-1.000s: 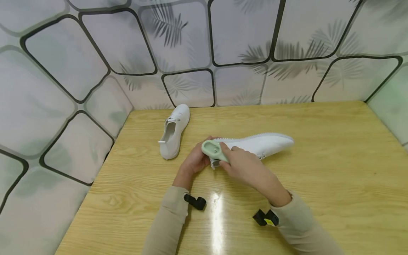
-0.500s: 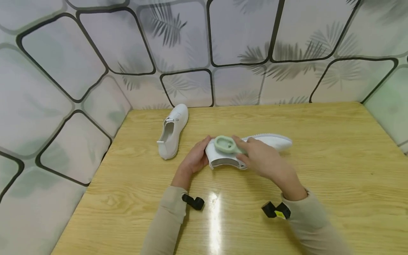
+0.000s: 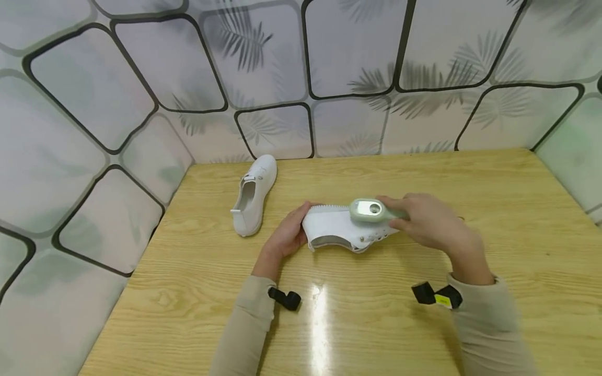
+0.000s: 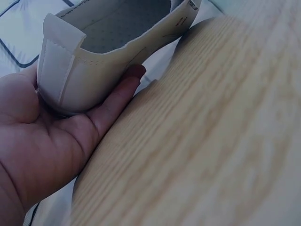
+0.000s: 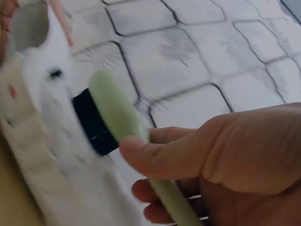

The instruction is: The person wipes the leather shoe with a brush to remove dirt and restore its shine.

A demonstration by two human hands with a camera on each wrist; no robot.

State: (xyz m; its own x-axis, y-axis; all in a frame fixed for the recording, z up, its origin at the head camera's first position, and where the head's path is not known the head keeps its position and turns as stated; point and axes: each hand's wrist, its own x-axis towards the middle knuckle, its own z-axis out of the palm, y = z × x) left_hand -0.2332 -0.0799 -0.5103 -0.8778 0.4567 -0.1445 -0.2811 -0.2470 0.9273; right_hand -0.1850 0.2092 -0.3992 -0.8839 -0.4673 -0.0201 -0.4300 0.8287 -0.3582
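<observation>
A white shoe (image 3: 331,224) lies on its side on the wooden table, its opening facing me. My left hand (image 3: 287,235) grips its heel; in the left wrist view the fingers (image 4: 115,101) wrap under the heel (image 4: 70,80). My right hand (image 3: 430,222) holds a pale green brush (image 3: 369,210) by its handle, over the shoe's upper side. Dark bristles (image 5: 94,122) show in the right wrist view, against the white shoe (image 5: 51,136). The right hand and brush cover most of the toe part in the head view.
A second white shoe (image 3: 255,196) stands upright on the table (image 3: 508,235) at the back left, toe toward the wall. A patterned wall (image 3: 352,125) borders the table at the back and sides. Black wrist cameras (image 3: 287,298) sit at both cuffs.
My right hand has slid the brush to the right along the shoe, from the heel toward the toe. The left hand keeps its grip on the heel, and the second shoe stays put.
</observation>
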